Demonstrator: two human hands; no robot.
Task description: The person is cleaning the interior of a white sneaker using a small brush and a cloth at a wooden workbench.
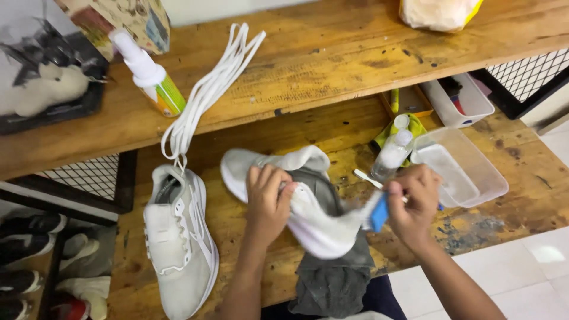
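Two shoes: one white shoe point(308, 207) held over a grey cloth point(332, 278) at the bench point(474, 219) edge; its mate point(178, 243) lies left.
Shoe feel: likely light, soft upper, firmer sole; best gripped mid-body.
Left hand point(267, 204): fingers curled over the shoe's side.
Right hand point(415, 204): closed on a blue brush point(379, 213) at the shoe's end.

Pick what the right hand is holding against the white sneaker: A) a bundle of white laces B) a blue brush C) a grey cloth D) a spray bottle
B. The right hand grips a small blue brush with its head against the end of the white sneaker, which the left hand steadies; the spray bottle and the white laces lie apart on the upper shelf.
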